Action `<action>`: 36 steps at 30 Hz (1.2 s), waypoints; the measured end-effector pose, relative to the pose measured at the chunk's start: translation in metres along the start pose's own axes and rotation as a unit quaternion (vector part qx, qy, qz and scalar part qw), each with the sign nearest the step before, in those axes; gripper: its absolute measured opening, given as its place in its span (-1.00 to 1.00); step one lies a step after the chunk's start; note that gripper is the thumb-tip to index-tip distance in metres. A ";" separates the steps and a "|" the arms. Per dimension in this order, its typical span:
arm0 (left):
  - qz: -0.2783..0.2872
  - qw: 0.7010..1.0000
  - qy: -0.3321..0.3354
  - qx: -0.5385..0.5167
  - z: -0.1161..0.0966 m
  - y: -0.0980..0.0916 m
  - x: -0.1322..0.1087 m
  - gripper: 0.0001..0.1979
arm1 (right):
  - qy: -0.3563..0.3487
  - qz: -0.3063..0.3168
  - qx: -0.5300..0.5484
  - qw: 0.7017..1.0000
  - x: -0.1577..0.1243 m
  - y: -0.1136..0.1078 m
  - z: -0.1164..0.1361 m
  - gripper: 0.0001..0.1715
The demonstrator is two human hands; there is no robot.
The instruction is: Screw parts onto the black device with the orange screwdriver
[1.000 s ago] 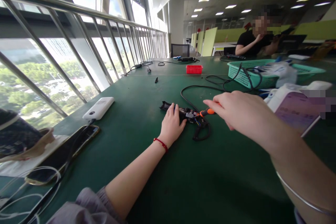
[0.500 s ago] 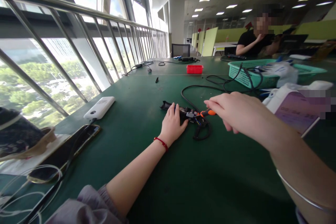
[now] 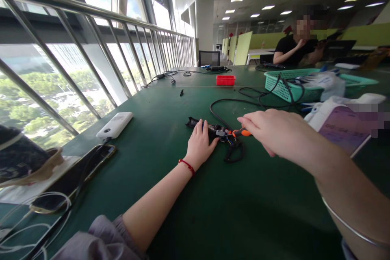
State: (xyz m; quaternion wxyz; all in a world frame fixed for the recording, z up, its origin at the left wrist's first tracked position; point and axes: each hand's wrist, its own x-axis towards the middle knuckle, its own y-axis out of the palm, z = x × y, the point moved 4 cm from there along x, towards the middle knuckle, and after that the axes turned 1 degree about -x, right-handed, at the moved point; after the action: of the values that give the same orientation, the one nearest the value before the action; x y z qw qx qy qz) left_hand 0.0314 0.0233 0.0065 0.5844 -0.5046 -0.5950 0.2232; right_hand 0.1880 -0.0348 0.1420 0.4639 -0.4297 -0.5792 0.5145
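On the green table lies a black corded device (image 3: 217,131) with its inner parts and thin coloured wires exposed. My left hand (image 3: 199,143) grips its left part, fingers over the top and thumb along the near side. An orange-and-black screwdriver (image 3: 241,132) is in my right hand (image 3: 272,132), closed around the handle. The screwdriver lies nearly level, its shaft pointing left into the exposed parts; the exact contact at the tip is too small to tell. A black cable loop (image 3: 234,155) lies just below the device.
Beyond the device stands a red tray (image 3: 226,80). Green baskets (image 3: 282,88) with bagged items and cables are at right, near a purple-screened display (image 3: 345,128). At left lie a white power bank (image 3: 115,125) and a phone (image 3: 76,178). A person (image 3: 294,50) sits across the table.
Lower fingers of my right hand have tucked in slightly as the hand turned a little on the screwdriver. My left hand and the device hold their place.
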 end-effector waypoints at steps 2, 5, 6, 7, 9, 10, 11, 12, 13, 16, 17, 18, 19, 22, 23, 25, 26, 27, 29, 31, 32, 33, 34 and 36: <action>-0.001 1.000 0.002 -0.002 0.000 0.000 0.000 -0.35 | -0.007 -0.012 -0.007 1.000 -0.001 -0.001 -0.001 -0.56; -0.002 1.000 0.003 -0.004 0.000 -0.001 0.000 -0.36 | -0.026 -0.070 -0.028 0.997 -0.003 -0.004 -0.005 -0.78; -0.001 1.000 0.002 -0.003 0.000 -0.001 0.000 -0.36 | -0.028 -0.084 -0.038 0.995 -0.004 -0.005 -0.006 -0.76; 0.000 1.000 0.000 -0.001 0.000 -0.002 0.000 -0.36 | -0.027 -0.092 -0.044 0.994 -0.003 -0.006 -0.008 -0.74; 0.004 1.000 -0.003 0.001 -0.001 -0.002 0.000 -0.36 | -0.020 -0.082 -0.033 0.996 -0.001 -0.006 -0.009 -0.79; 0.006 1.000 -0.004 0.002 -0.001 -0.003 0.000 -0.37 | -0.014 -0.065 -0.019 0.998 0.000 -0.005 -0.009 -0.79; 0.008 1.000 -0.004 0.002 -0.001 -0.003 0.000 -0.36 | -0.008 -0.041 -0.005 0.999 0.001 -0.003 -0.008 -0.71; 0.009 1.000 -0.004 0.002 -0.001 -0.003 0.000 -0.36 | -0.001 -0.014 0.006 1.000 0.002 -0.002 -0.007 -0.61; 0.009 1.000 -0.003 0.003 -0.001 -0.003 0.000 -0.36 | 0.005 0.009 0.011 1.000 0.002 0.000 -0.006 -0.53; 0.006 1.000 0.000 0.002 -0.001 -0.003 0.000 -0.36 | 0.008 0.013 0.002 1.000 0.002 0.000 -0.004 -0.55; 0.007 1.000 0.000 0.002 -0.001 -0.003 0.000 -0.36 | 0.006 -0.007 -0.007 1.000 0.002 -0.002 -0.004 -0.65; 0.007 1.000 0.000 0.002 -0.001 -0.003 0.000 -0.36 | 0.002 -0.033 -0.014 0.999 0.001 -0.004 -0.004 -0.75; 0.009 1.000 -0.001 0.003 -0.001 -0.003 0.000 -0.36 | -0.005 -0.061 -0.018 0.998 0.001 -0.006 -0.003 -0.78; 0.012 1.000 -0.005 0.006 -0.001 -0.003 0.000 -0.36 | -0.019 -0.111 0.001 0.994 0.001 -0.009 -0.001 -0.67; 0.013 1.000 -0.005 0.007 -0.001 -0.003 0.001 -0.36 | -0.014 -0.107 0.009 0.994 0.002 -0.008 0.000 -0.71; 0.014 1.000 -0.004 0.007 -0.001 -0.003 0.000 -0.37 | 0.008 -0.089 0.003 0.996 0.004 -0.005 0.000 -0.66; 0.014 1.000 -0.004 0.006 -0.001 -0.003 0.000 -0.38 | 0.017 -0.083 -0.007 0.996 0.004 -0.003 0.000 -0.57; 0.011 1.000 -0.003 0.005 -0.001 -0.003 0.000 -0.39 | 0.021 -0.081 -0.016 0.996 0.004 -0.003 0.000 -0.51; 0.006 1.000 -0.002 0.000 -0.001 -0.003 0.000 -0.40 | 0.012 -0.089 -0.022 0.996 0.004 -0.002 -0.002 -0.56; 0.004 1.000 0.000 -0.003 -0.001 -0.004 0.000 -0.41 | -0.012 -0.103 -0.014 0.995 0.003 -0.003 -0.003 -0.69; 0.004 1.000 0.000 -0.004 -0.001 -0.003 0.000 -0.41 | -0.024 -0.112 -0.009 0.993 0.002 -0.004 -0.004 -0.70; 0.006 1.000 0.000 -0.003 -0.001 -0.003 0.000 -0.41 | -0.033 -0.122 -0.005 0.992 0.002 -0.005 -0.004 -0.67; 0.008 1.000 0.000 -0.002 -0.001 -0.003 0.000 -0.41 | -0.037 -0.128 -0.004 0.991 0.002 -0.006 -0.005 -0.66; 0.010 1.000 -0.002 0.001 -0.001 -0.002 0.001 -0.40 | -0.026 -0.117 -0.006 0.993 0.002 -0.007 -0.004 -0.75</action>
State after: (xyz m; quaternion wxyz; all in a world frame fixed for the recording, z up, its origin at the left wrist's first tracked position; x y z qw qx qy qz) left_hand 0.0316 0.0226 0.0090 0.5815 -0.5097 -0.5907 0.2305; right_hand 0.1916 -0.0327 0.1489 0.5032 -0.3481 -0.6407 0.4639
